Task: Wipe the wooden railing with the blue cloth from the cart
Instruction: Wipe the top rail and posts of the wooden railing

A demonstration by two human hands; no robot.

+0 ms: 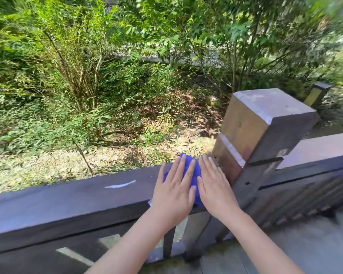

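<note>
The dark wooden railing (67,202) runs across the lower part of the view. A blue cloth (195,175) lies flat on its top, close to a square wooden post (265,123). My left hand (176,190) presses palm-down on the cloth's left part, fingers straight and slightly apart. My right hand (214,184) presses flat on the cloth's right part, right beside the post's base. Most of the cloth is hidden under both hands. The cart is out of view.
A pale streak (120,184) marks the railing top left of my hands. A second rail section (315,153) continues right of the post. Shrubs and leaf-strewn ground (107,115) lie beyond the railing. Deck boards (285,254) are under me.
</note>
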